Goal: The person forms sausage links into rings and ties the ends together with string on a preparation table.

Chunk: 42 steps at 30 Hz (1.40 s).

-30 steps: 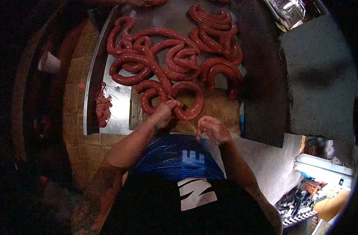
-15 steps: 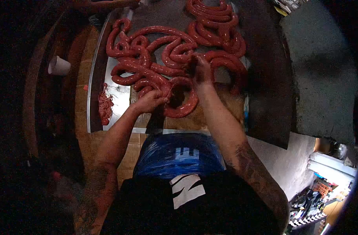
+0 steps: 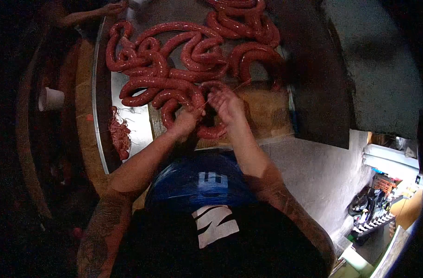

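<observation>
Long raw sausage (image 3: 167, 83) lies in loose loops over the table in front of me. My left hand (image 3: 188, 121) is closed around the sausage at the near edge of these loops. Just right of it, my right hand (image 3: 227, 105) has its fingers curled, with a thin orange-looking string (image 3: 241, 85) running by them toward my left hand. The right fingertips are blurred, and their exact hold on the string is hard to see. A sausage loop (image 3: 212, 132) curves below both hands.
More sausage coils (image 3: 248, 21) lie at the far right of the table. A tangle of pinkish strings (image 3: 120, 134) sits at the near left edge. A white cup (image 3: 51, 99) stands farther left. Another person's hand (image 3: 113, 8) shows at the upper left.
My right hand has come off the far sausage loops and moved nearer to my left hand, with string now showing between them. My left hand stays on the sausage. The view has shifted.
</observation>
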### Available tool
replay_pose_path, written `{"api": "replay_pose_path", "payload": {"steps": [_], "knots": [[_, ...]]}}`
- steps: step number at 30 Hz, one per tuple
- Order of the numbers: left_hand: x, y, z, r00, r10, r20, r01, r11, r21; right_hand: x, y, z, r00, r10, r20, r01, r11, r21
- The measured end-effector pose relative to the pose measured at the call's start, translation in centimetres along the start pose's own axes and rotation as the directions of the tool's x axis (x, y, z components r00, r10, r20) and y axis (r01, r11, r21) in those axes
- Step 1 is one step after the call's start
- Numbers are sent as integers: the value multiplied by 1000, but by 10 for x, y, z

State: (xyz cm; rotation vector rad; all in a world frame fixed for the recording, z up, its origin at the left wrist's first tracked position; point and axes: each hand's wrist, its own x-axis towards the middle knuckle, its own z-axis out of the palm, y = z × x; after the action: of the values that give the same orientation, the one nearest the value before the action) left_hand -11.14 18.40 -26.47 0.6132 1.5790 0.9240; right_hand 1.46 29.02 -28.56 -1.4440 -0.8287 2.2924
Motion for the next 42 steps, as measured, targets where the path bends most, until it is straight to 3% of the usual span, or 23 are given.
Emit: {"api": "replay_pose_path", "payload": {"steps": [2,5,6,8,9,12,14,15,19,20,21,24,26,27,28,30,31,33,37,39,40,41,42], "knots": [[0,-4,3,1000,16,12,-16,1000,1,-5,-14,17,894,-448,-7,419,841,-343],[17,-33,12,996,90,20,-92,988,125,-14,-39,32,443,-846,297,696,115,-709],[28,-47,15,980,197,31,-190,875,446,-14,-34,30,452,-839,303,691,115,-713],[40,-69,17,957,282,64,-243,665,706,-22,-16,22,554,-725,408,646,66,-760],[42,-67,23,981,195,-3,-165,835,526,-28,-10,19,601,-657,456,628,35,-777],[37,-56,16,915,403,16,-340,751,566,-54,-8,-1,674,-580,458,571,16,-821],[28,-27,11,977,212,9,-211,971,113,-43,3,-15,702,-570,427,577,104,-810],[26,-24,11,900,435,-36,-408,869,280,-31,13,-25,721,-577,383,575,189,-796],[20,2,1,963,260,76,-270,944,191,65,50,-48,794,-443,415,582,362,-728],[18,8,-6,964,261,55,-266,943,200,52,26,-19,904,-295,310,420,756,-502],[15,18,-16,960,245,134,-271,933,236,41,5,6,958,-86,275,139,974,-178],[12,27,-35,977,73,201,-139,932,335,33,-22,24,883,163,441,6,935,-356],[5,34,-47,888,201,415,-343,890,302,32,-24,27,844,208,494,-15,930,-367],[0,52,-46,935,-107,338,66,989,129,33,-25,26,806,249,537,-28,922,-385],[2,48,-44,931,-106,348,63,989,132,34,-27,24,812,243,530,-28,924,-381],[7,31,-43,919,-80,387,66,997,50,34,-27,20,859,148,491,257,704,-662],[11,23,-40,910,-152,385,175,984,-24,31,-29,15,865,146,481,249,707,-662],[15,26,-35,927,-135,350,152,988,-21,18,-38,8,839,4,545,413,647,-640],[25,28,-20,971,-117,210,156,972,-177,-21,-36,-15,889,-175,422,436,602,-669],[31,20,-15,977,-126,171,167,953,-254,-47,-39,-14,752,-424,504,632,681,-370],[33,13,-19,982,112,149,-120,992,45,-54,-40,-18,696,-507,508,685,680,-262],[38,6,-24,917,344,202,-395,856,333,-55,-42,-36,765,-468,442,529,848,-19],[44,-4,-26,911,347,221,-405,852,332,-55,-46,-59,823,-406,397,332,912,242]]}}
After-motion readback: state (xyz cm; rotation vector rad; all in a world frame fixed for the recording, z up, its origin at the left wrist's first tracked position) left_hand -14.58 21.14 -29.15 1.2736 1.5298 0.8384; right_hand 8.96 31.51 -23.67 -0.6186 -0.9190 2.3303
